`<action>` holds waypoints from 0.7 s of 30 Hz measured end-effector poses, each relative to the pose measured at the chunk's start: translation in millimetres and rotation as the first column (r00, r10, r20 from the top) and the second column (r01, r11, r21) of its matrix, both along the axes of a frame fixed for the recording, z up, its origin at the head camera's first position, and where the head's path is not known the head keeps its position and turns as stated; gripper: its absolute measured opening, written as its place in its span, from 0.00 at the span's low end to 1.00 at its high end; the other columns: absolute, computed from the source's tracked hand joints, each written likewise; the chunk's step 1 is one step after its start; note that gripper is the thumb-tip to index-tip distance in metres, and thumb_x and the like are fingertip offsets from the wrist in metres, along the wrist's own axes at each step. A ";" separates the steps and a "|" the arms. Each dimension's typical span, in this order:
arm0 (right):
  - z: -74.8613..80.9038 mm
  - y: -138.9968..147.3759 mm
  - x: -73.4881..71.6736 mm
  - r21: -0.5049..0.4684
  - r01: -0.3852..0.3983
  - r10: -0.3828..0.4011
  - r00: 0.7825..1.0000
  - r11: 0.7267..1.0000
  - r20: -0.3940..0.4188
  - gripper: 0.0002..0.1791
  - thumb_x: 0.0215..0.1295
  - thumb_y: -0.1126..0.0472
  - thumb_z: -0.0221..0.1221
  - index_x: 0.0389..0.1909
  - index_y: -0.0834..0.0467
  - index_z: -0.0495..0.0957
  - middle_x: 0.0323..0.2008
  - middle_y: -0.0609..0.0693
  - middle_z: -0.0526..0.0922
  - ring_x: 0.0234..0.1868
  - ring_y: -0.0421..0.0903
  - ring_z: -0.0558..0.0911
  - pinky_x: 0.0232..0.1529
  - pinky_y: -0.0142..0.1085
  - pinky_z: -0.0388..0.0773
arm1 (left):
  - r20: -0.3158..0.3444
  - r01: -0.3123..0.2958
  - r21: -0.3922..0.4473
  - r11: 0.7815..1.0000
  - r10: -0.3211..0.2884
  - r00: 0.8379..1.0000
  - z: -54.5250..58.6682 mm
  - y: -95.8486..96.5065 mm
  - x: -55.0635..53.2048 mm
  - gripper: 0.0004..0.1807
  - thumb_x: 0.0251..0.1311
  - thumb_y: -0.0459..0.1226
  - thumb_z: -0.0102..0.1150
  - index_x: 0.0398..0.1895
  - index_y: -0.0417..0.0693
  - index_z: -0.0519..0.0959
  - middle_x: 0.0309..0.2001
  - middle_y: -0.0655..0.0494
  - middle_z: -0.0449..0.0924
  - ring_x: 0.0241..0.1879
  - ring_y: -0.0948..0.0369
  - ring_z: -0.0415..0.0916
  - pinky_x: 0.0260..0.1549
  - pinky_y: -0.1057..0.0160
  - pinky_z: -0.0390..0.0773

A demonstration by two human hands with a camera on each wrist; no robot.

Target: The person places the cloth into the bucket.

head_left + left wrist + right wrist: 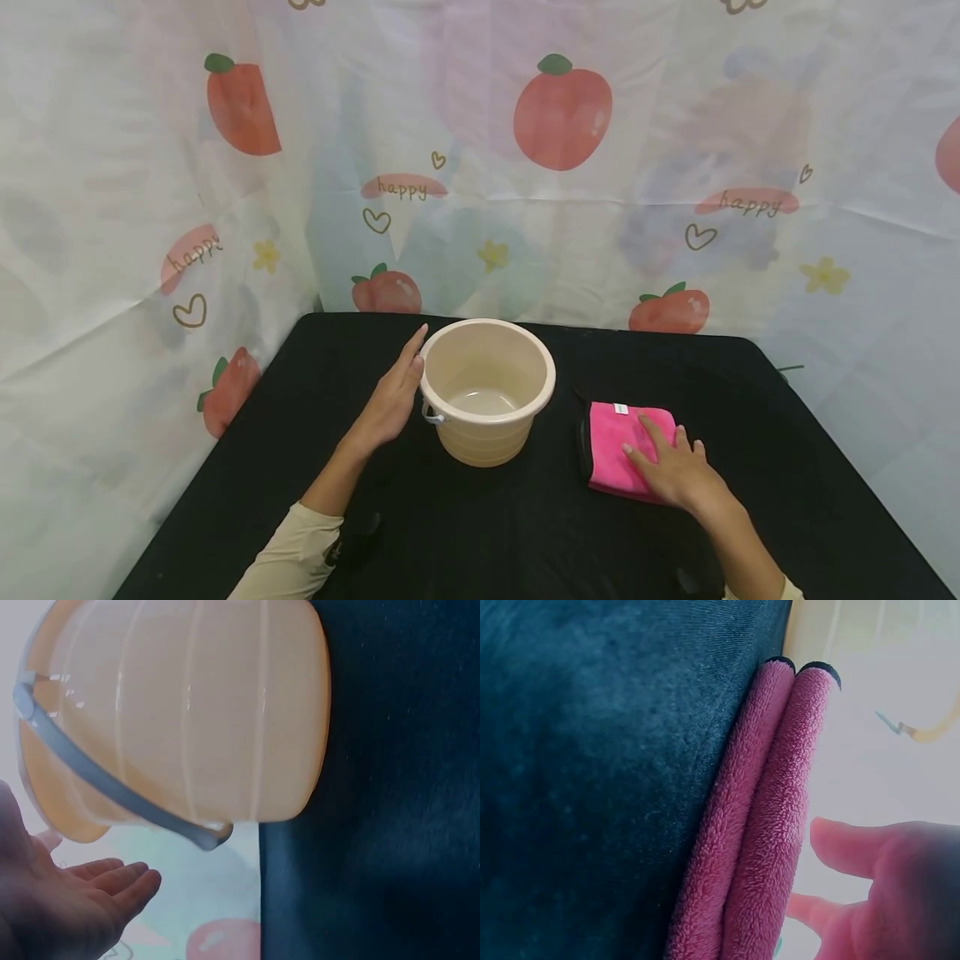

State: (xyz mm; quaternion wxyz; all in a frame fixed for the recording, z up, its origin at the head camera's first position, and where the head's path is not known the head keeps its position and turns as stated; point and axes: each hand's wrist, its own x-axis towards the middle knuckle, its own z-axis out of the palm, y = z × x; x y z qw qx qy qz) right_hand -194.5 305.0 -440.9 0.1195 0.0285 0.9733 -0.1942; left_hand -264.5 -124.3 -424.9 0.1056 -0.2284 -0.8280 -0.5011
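Observation:
A cream plastic bucket [483, 433] stands upright on the black table, its inside bare to the bottom. Its grey handle [112, 784] hangs down at the side in the left wrist view. Beside the bucket's left rim is my left hand [392, 398], fingers straight and together; whether it touches the rim I cannot tell. To the right lies a folded pink towel [615, 450] with a white tag and dark edging. Over its right part my right hand [678, 471] is spread, fingertips at its top surface. The right wrist view shows the towel's thick folded layers [761, 825] near the thumb.
A black cloth covers the table [517, 533]. Behind and at both sides hangs a pale curtain [465, 108] printed with fruit, hearts and the word "happy". The bucket stands near the table's back edge, left of the towel with a gap between.

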 end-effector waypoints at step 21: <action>1.0 2.2 1.6 0.032 -0.016 0.017 1.000 0.999 -0.015 0.50 0.70 0.37 0.58 0.75 0.70 0.52 0.64 0.88 0.54 0.60 0.88 0.63 0.53 0.74 0.66 | 0.095 0.000 0.194 0.981 -0.019 0.995 -10.6 21.1 0.5 0.29 0.81 0.51 0.43 0.81 0.63 0.57 0.77 0.51 0.59 0.69 0.50 0.64 0.64 0.42 0.64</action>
